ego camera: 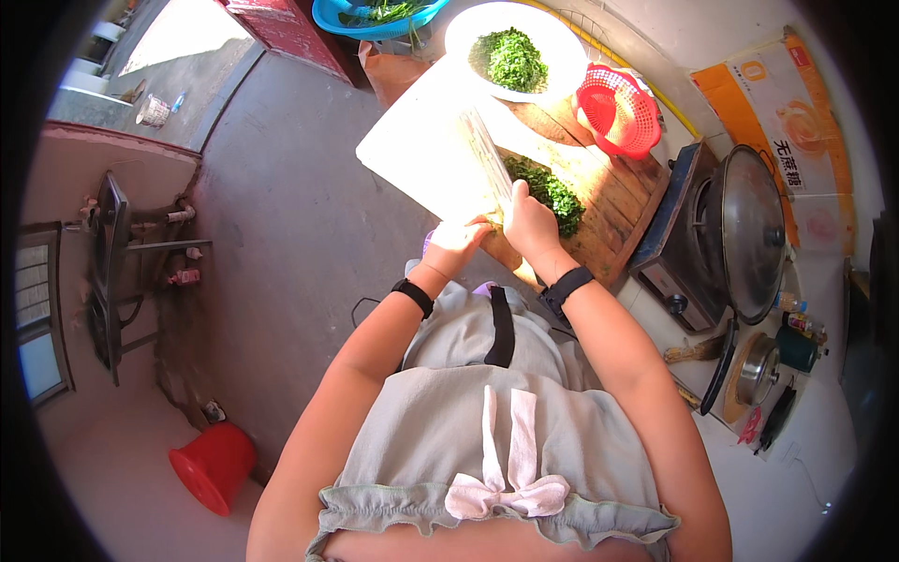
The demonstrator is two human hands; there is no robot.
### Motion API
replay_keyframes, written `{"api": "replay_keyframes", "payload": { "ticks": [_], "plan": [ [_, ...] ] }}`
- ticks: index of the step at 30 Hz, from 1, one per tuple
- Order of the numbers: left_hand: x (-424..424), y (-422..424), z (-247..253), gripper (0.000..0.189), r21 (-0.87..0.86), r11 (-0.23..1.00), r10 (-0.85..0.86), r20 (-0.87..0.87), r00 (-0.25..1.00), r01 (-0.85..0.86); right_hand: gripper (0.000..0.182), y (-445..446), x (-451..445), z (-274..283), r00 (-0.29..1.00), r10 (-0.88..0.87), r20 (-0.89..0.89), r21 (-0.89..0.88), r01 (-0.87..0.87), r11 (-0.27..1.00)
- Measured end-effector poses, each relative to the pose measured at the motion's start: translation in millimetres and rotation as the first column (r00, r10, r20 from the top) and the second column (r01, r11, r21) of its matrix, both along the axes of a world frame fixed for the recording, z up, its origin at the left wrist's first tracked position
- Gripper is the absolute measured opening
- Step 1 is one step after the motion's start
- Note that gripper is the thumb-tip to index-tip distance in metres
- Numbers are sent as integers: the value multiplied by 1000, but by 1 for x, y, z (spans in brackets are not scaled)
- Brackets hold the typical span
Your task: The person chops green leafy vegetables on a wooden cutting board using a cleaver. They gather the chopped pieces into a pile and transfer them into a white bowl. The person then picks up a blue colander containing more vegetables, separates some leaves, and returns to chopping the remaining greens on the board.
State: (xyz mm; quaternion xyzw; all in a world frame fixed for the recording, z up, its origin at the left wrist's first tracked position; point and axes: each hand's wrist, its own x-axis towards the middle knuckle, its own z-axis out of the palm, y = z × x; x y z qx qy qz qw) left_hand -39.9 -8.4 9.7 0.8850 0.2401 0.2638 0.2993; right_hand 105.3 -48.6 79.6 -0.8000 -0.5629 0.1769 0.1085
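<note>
My right hand [530, 221] is closed around the handle of a broad kitchen knife [488, 151], its blade pointing away from me over a wooden cutting board [611, 204]. Beside the knife, to its right, lies a heap of chopped leafy greens [551, 193] on the board. My left hand [456, 242] is at the board's near left edge, its fingertips against a few pieces of greens close to the knife; strong sunlight washes out detail there. Beyond the board a white bowl [456, 42] holds more chopped greens [516, 63].
A red plastic colander [621, 112] stands at the board's far right. Right of the board is a stove [681, 239] with a lidded wok [751, 232]. A blue basket [379, 29] with greens is at the top. A red bucket [218, 464] stands lower left.
</note>
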Motion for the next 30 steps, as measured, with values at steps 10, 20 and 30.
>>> {"api": "replay_keyframes", "payload": {
  "ticks": [10, 20, 30],
  "plan": [
    [1, 0, -9, 6, -67, 996, 65, 85, 994, -60, 23, -47, 4, 8, 995, 54, -84, -28, -56, 998],
    [-2, 6, -4, 13, 248, 969, -5, 88, 996, -17, 20, -46, 0, 8, 993, 112, -36, -73, -114, 991],
    [0, 1, -1, 8, 83, 996, 30, 72, 997, -36, 25, -26, -29, 6, 981, 169, 97, -177, -150, 973]
  ]
}}
